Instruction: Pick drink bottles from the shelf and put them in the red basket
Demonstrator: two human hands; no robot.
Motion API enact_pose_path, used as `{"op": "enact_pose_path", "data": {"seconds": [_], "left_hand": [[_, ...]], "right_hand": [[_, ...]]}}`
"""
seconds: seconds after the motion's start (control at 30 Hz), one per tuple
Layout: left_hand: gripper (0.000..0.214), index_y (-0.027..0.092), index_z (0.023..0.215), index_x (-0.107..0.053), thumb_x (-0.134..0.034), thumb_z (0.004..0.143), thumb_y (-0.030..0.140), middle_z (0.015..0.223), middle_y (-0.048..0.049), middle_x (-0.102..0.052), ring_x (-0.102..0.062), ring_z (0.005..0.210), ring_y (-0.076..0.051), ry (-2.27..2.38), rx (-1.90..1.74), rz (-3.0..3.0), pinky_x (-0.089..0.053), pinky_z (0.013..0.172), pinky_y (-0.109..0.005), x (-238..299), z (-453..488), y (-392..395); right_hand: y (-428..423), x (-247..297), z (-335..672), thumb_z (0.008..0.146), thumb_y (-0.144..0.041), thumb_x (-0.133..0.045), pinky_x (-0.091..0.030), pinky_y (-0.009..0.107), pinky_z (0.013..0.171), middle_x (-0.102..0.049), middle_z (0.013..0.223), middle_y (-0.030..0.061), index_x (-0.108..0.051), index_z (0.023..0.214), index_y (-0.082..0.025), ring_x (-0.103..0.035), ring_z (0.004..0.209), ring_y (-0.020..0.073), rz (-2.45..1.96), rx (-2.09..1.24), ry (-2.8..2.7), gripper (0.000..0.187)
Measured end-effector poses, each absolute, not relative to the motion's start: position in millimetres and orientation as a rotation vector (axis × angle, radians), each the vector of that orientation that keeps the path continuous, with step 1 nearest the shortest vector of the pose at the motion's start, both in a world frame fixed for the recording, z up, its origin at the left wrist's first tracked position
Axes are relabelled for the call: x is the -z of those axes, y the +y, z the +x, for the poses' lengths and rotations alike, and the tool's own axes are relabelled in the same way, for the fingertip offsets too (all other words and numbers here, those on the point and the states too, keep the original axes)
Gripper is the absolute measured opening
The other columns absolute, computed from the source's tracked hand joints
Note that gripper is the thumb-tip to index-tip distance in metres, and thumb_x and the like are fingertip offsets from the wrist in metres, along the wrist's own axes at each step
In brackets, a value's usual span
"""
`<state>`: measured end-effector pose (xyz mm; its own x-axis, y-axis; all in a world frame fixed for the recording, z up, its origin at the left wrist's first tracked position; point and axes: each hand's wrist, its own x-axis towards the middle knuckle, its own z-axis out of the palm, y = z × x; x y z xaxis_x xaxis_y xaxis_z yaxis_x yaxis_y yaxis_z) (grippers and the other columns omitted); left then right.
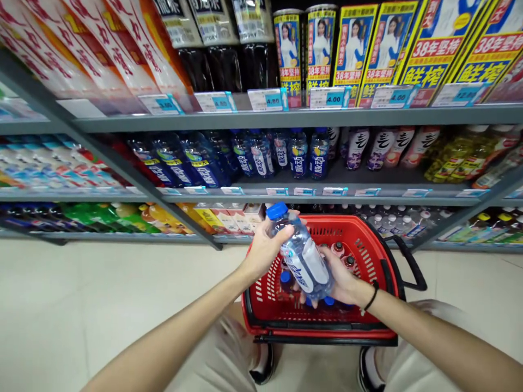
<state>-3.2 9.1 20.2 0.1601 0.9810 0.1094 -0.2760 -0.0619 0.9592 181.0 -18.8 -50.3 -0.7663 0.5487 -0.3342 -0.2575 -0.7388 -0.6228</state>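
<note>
Left hand [265, 246] grips the upper end of the bottle [307, 262], right hand [341, 276] its lower part; likely being inspected, it would need steady lowering into the basket [347, 222] beneath.

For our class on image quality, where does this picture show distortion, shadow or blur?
In the head view, the upper-left packs lean and stretch outward; there too, the middle shelf darkens toward its back, and lettering on the held bottle looks slightly soft.
</note>
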Motion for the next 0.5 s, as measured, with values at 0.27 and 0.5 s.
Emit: {"op": "enact_pose_path", "data": {"seconds": [0.27, 0.5], "left_hand": [[0.058, 0.011, 0.12, -0.058, -0.083, 0.078, 0.042, 0.112, -0.016, -0.072, -0.071, 0.099, -0.025, 0.766, -0.997, 1.353, -0.057, 0.089, -0.038, -17.1, -2.2, -4.0], [0.065, 0.014, 0.139, -0.043, -0.074, 0.087, 0.038, 0.121, -0.0159, -0.067, -0.069, 0.103, -0.024, 0.657, -0.934, 1.382, -0.057, 0.088, -0.035, -25.8, 4.5, -13.2]], "right_hand": [[-48.3, 76.0, 174.0, 0.094, -0.077, -0.021, -0.052, 0.028, 0.044, -0.071, 0.076, 0.0143, -0.065, 0.111, -0.008, -0.065, 0.053, 0.0197, -0.819, -2.427, -0.695, 0.084], [-42.5, 84.2, 188.6, 0.074, -0.096, -0.027, -0.046, 0.023, 0.039, -0.07, 0.074, 0.018, -0.065, 0.092, -0.009, -0.068, 0.057, 0.023, -0.443, -2.863, -0.712, 0.097]]}}
